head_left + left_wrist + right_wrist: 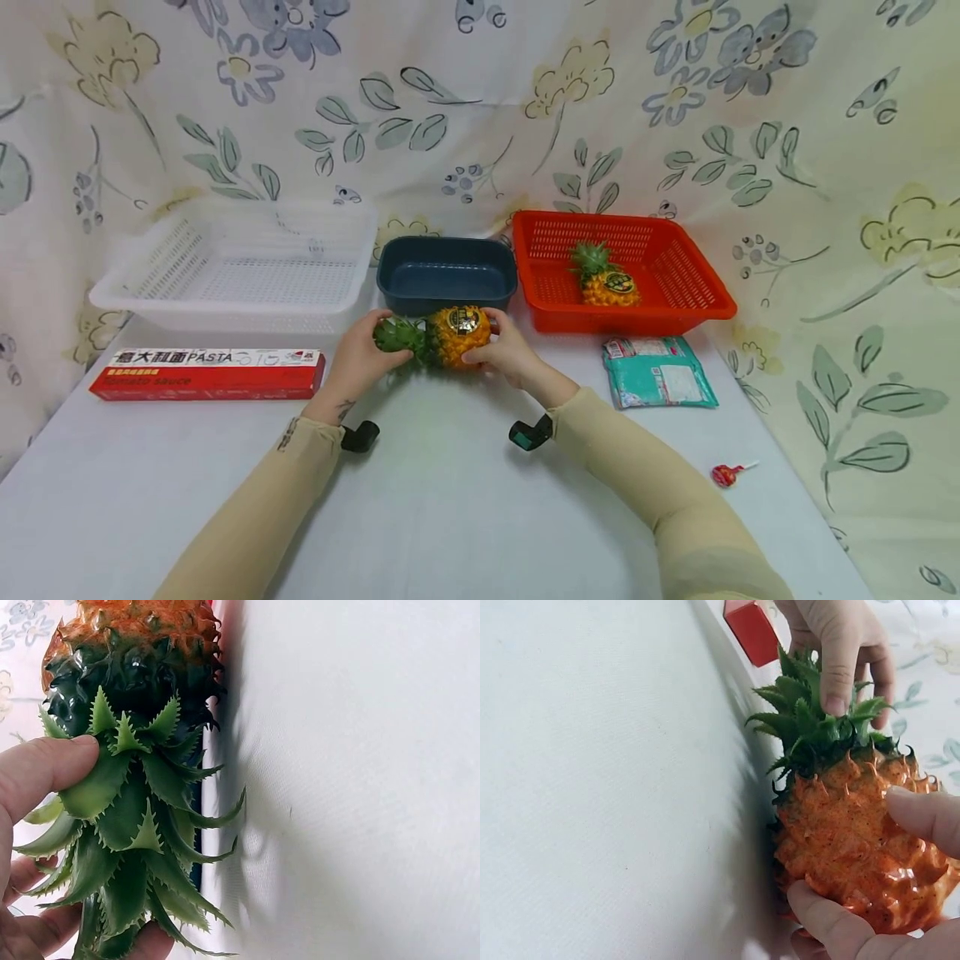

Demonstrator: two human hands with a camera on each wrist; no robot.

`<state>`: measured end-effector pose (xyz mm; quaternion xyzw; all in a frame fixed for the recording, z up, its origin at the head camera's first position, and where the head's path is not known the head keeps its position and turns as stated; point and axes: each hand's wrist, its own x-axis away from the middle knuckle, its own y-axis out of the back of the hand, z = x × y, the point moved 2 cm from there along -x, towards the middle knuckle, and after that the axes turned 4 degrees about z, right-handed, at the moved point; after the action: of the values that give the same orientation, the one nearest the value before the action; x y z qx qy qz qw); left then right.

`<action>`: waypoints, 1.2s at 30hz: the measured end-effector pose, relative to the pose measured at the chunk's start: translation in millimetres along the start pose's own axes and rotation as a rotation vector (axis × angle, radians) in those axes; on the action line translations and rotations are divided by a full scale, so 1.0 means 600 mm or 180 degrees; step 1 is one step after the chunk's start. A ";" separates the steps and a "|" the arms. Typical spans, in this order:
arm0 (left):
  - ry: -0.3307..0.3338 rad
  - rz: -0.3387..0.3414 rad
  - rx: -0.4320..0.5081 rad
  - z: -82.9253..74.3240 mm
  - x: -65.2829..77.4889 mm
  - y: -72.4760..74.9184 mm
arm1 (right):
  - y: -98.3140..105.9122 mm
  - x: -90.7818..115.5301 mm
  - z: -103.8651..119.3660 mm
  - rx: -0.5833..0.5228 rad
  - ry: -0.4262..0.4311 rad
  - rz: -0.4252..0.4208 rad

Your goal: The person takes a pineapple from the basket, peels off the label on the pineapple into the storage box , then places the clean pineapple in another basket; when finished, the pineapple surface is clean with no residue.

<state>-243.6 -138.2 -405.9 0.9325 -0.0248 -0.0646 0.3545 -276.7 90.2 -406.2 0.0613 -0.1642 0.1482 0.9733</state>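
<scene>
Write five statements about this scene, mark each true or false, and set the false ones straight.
1. The left hand holds the pineapple by its leafy crown. True.
2. The red basket has nothing in it. False: a second pineapple lies inside.
3. The right hand grips the orange body of the same pineapple that the left hand holds. True.
4. The lollipop lies in the red basket. False: it lies on the white table, nearer the person than the teal packet.
5. The pasta box stands upright on its end. False: it lies flat in front of the white basket.
</scene>
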 end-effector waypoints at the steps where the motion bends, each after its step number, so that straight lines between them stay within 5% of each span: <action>1: 0.0004 -0.0006 0.0001 0.001 -0.001 0.000 | 0.000 -0.001 0.001 0.0018 -0.0004 -0.0004; 16: 0.0026 0.0061 -0.0121 -0.004 -0.012 0.001 | 0.004 -0.007 0.005 0.0065 0.0028 -0.0041; 23: 0.0073 -0.0007 -0.0623 -0.022 -0.007 -0.007 | 0.003 -0.004 0.007 0.0107 0.0033 -0.0028; 28: 0.0167 -0.0061 -0.0808 -0.026 -0.006 -0.017 | 0.008 0.009 0.023 0.0763 0.0196 0.0006; 36: 0.0205 -0.0082 -0.0706 -0.020 -0.006 -0.020 | 0.015 0.023 0.101 0.2102 0.1051 -0.0057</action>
<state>-245.5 -121.4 -404.6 0.8893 0.0058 -0.0415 0.4553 -285.3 92.1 -344.0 0.3487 0.0523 0.1925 0.9157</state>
